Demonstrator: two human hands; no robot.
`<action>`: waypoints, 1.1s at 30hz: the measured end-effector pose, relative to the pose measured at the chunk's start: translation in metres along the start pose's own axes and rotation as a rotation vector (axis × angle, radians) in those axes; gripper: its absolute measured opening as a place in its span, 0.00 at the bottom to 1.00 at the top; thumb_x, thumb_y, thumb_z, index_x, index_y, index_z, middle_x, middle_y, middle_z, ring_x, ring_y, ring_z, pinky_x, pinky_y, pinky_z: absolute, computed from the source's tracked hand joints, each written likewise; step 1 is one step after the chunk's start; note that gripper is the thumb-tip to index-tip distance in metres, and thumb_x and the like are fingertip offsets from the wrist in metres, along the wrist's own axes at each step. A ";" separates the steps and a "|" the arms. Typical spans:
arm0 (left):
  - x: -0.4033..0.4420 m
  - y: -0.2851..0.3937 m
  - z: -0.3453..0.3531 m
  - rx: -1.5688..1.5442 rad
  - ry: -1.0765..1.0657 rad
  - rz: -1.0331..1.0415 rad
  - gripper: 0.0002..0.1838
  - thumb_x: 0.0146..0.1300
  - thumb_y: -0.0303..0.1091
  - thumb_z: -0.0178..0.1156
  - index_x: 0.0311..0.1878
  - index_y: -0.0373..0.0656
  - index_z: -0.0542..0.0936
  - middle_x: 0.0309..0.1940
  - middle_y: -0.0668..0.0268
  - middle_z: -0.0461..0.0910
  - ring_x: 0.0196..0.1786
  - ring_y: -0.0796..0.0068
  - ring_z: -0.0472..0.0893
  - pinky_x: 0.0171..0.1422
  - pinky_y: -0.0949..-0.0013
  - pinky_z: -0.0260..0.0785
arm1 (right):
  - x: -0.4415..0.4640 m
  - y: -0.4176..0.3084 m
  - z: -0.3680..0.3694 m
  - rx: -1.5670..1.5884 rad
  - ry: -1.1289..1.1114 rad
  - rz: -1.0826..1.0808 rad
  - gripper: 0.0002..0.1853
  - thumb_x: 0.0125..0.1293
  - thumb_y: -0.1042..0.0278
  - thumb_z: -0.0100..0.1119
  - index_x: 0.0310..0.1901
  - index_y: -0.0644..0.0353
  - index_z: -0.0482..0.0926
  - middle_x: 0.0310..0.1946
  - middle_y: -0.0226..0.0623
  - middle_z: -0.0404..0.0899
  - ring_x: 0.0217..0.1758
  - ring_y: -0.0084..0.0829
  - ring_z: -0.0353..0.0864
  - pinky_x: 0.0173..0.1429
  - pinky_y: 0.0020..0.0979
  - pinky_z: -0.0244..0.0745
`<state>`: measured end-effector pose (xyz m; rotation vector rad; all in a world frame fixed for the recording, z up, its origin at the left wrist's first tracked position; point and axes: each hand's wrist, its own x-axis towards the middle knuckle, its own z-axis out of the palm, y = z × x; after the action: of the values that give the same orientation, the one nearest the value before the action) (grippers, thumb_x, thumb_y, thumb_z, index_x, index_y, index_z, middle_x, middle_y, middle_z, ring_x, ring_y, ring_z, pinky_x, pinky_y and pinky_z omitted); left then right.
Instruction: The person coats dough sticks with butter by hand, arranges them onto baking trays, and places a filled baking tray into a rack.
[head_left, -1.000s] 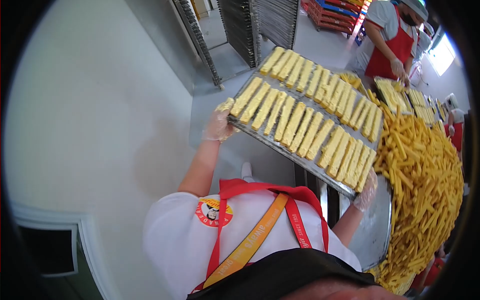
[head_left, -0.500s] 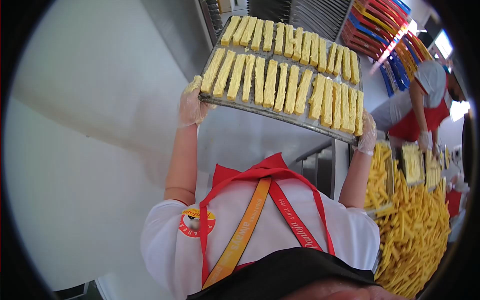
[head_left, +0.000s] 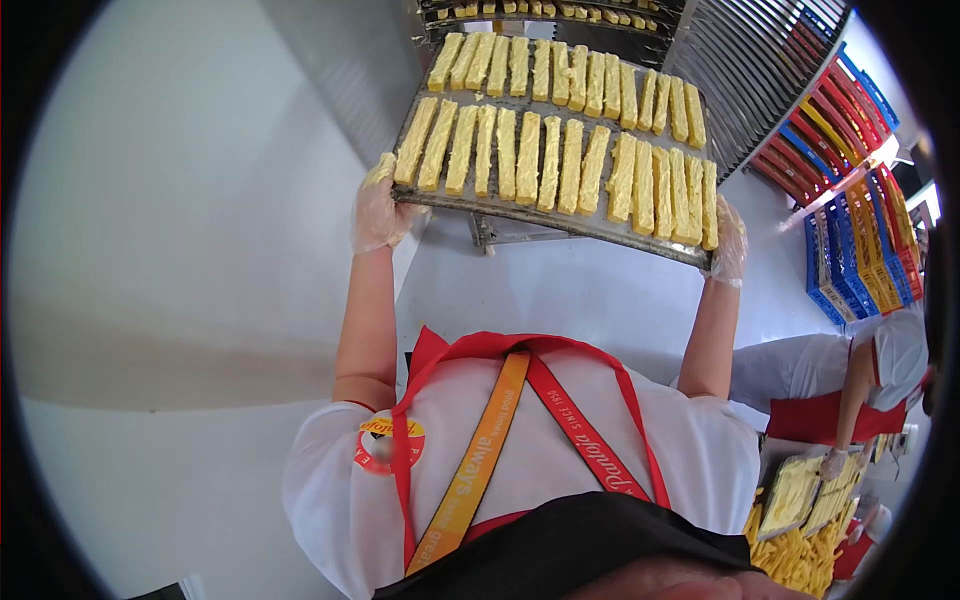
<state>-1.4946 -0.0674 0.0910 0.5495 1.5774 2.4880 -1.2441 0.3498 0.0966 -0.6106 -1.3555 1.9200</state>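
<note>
I hold a metal baking tray [head_left: 560,228] out in front of me by its two near corners. Two rows of pale yellow, cream-coated sticks [head_left: 527,158] lie across it, side by side. My left hand [head_left: 380,212], in a clear plastic glove smeared with yellow, is closed around the left corner. At the right corner my right hand [head_left: 732,248], gloved the same way, grips the tray's edge. Fingers under the tray are partly hidden.
Ahead stands a metal tray rack [head_left: 755,75] with loaded trays [head_left: 540,12] inside. Stacked coloured crates [head_left: 860,250] are at the right. A co-worker in a red apron [head_left: 810,418] reaches over trays [head_left: 790,495] beside piled yellow sticks [head_left: 800,565]. A pale wall [head_left: 180,250] runs along the left.
My view has turned toward the rack, which now shows loaded trays behind mine. The co-worker and the stick pile have shifted down and right in view. Both hands still hold the tray.
</note>
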 end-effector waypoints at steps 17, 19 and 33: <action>0.058 0.020 0.029 0.313 0.106 -0.294 0.16 0.68 0.29 0.51 0.57 0.40 0.75 0.42 0.62 0.79 0.41 0.73 0.76 0.47 0.69 0.68 | 0.132 -0.022 0.022 -0.280 -0.015 0.159 0.16 0.70 0.63 0.57 0.52 0.64 0.81 0.46 0.36 0.84 0.46 0.24 0.85 0.49 0.26 0.81; 0.069 0.030 0.048 0.227 0.110 -0.293 0.13 0.71 0.43 0.51 0.47 0.44 0.75 0.25 0.68 0.71 0.22 0.79 0.67 0.24 0.73 0.56 | 0.158 -0.026 0.030 -0.064 -0.048 0.259 0.16 0.69 0.61 0.59 0.52 0.62 0.80 0.47 0.36 0.84 0.46 0.25 0.85 0.48 0.28 0.83; 0.244 -0.039 -0.002 0.303 -0.131 -0.041 0.17 0.75 0.29 0.50 0.56 0.22 0.69 0.50 0.46 0.79 0.51 0.56 0.83 0.57 0.64 0.83 | 0.147 0.127 0.043 0.802 -0.077 0.451 0.22 0.75 0.56 0.43 0.45 0.72 0.76 0.36 0.52 0.82 0.41 0.45 0.81 0.39 0.37 0.80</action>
<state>-1.7232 0.0240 0.1107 0.6945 1.9022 2.1470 -1.4040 0.4091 -0.0059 -0.4473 -0.3957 2.6245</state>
